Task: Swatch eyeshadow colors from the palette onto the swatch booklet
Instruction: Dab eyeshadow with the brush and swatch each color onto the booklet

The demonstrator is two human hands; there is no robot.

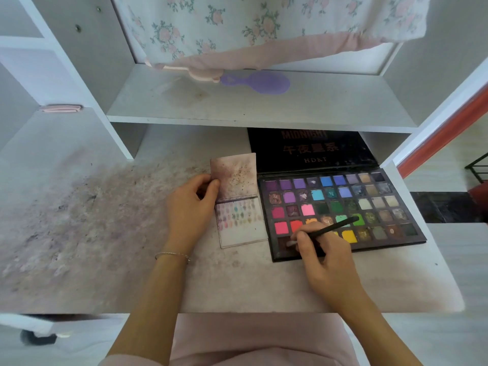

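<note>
Palette (340, 207) open, bright multicoloured pans, black lid

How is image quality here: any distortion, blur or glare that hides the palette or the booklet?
Head view: wide-angle bending curves the shelf edges; soft, even light, no glare on the palette; the booklet swatches read soft but visible; the right hand covers some near pans; the desk's left side looks smeared.

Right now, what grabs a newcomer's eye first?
The open eyeshadow palette with its bright grid of pans, right of centre on the stained desk. The right hand holds a brush over its near corner. The left hand grips the swatch booklet beside it.
</note>
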